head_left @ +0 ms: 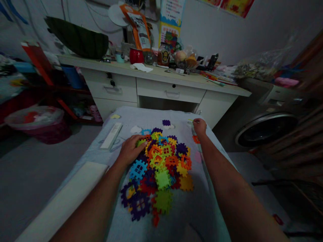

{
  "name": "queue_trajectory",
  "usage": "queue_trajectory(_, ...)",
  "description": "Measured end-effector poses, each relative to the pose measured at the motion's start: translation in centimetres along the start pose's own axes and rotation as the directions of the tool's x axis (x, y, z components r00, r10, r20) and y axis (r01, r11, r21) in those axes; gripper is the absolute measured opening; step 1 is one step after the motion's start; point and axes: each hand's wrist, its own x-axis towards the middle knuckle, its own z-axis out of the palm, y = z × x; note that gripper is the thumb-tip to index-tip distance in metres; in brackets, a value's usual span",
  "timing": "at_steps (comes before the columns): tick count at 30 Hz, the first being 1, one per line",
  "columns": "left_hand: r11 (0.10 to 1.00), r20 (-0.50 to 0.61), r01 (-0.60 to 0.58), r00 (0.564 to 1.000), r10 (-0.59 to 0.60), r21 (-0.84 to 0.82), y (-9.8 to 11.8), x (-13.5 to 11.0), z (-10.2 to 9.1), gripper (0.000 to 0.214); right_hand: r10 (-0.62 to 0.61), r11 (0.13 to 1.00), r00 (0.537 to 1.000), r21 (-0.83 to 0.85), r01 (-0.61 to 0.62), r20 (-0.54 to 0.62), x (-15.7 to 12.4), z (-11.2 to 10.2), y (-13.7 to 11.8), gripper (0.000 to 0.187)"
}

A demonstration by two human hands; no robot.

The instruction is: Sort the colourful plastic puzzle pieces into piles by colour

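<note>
A heap of flat, toothed plastic building tiles (161,164) in purple, blue, green, orange, yellow and red lies on a pale cloth-covered table (191,208). My left hand (131,148) rests on the heap's left side, fingers curled over a green tile (140,142). My right hand (200,127) reaches to the far right of the table, fingers closed on a thin yellow-green piece (191,120). An orange tile (195,139) lies just under that wrist. A lone purple tile (166,122) and a white one (136,129) sit beyond the heap.
A white bar-shaped box (111,136) lies at the table's left. Behind stands a white desk (151,84) with drawers, crowded with jars, bags and a red mug (136,55). A washing machine (267,127) is at the right, a pink basin (37,122) at the left.
</note>
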Motion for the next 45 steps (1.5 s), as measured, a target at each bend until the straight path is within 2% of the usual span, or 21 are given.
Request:
queue_trajectory(4,1.000,0.007,0.012,1.000,-0.012,0.005,-0.1,-0.1,0.1,0.043,-0.026,0.996,0.996,-0.082,0.033,0.084,-0.1,0.7,0.2,0.035)
queue_trajectory(8,1.000,0.010,0.016,1.000,-0.017,0.012,-0.3,-0.1,0.1,0.043,0.036,0.991,0.994,-0.134,-0.022,0.102,-0.8,-0.1,0.9,0.039)
queue_trajectory(16,1.000,0.011,0.008,1.000,-0.009,0.017,-0.4,0.0,0.2,0.044,0.057,0.998,0.994,-0.035,-0.053,0.099,-2.8,-2.3,1.7,0.037)
queue_trajectory(19,1.000,0.008,0.005,1.000,-0.005,0.024,-0.3,0.0,0.1,0.044,0.002,1.000,0.980,-0.006,-0.001,0.199,-3.5,-2.7,0.6,0.027)
queue_trajectory(21,1.000,0.007,-0.004,1.000,0.004,0.030,-0.2,0.0,0.1,0.043,-0.117,0.992,0.930,0.078,0.096,0.348,-3.8,-3.1,-0.6,0.019)
queue_trajectory(24,0.999,0.001,-0.010,1.000,0.010,0.035,-0.2,-0.1,0.1,0.043,-0.320,0.946,0.768,0.227,0.231,0.555,-4.5,-3.6,-3.0,0.016)
queue_trajectory(27,0.999,-0.003,0.002,1.000,-0.002,0.035,-0.2,-0.1,0.1,0.042,-0.421,0.905,0.620,0.269,0.328,0.662,-5.6,-3.7,-5.4,0.018)
queue_trajectory(30,1.000,0.005,0.011,1.000,-0.012,0.029,-0.1,-0.1,0.1,0.042,-0.446,0.882,0.532,0.253,0.398,0.720,-6.7,-3.4,-7.0,0.021)
queue_trajectory(32,1.000,0.010,0.007,1.000,-0.007,0.030,-0.1,-0.1,0.0,0.042,-0.449,0.868,0.495,0.231,0.439,0.744,-7.3,-3.1,-7.6,0.022)
queue_trajectory(36,0.999,0.006,0.000,1.000,0.000,0.036,-0.2,0.0,0.1,0.040,-0.451,0.848,0.502,0.180,0.498,0.738,-7.8,-2.7,-8.0,0.020)
queue_trajectory(41,0.999,0.008,0.015,1.000,-0.015,0.043,-0.3,-0.1,0.2,0.041,-0.426,0.892,0.538,0.236,0.386,0.728,-7.4,-2.6,-7.6,0.013)
queue_trajectory(45,0.999,0.011,0.000,1.000,-0.001,0.044,-0.2,-0.1,0.1,0.040,-0.451,0.890,0.566,0.303,0.340,0.690,-6.9,-3.0,-7.2,0.012)
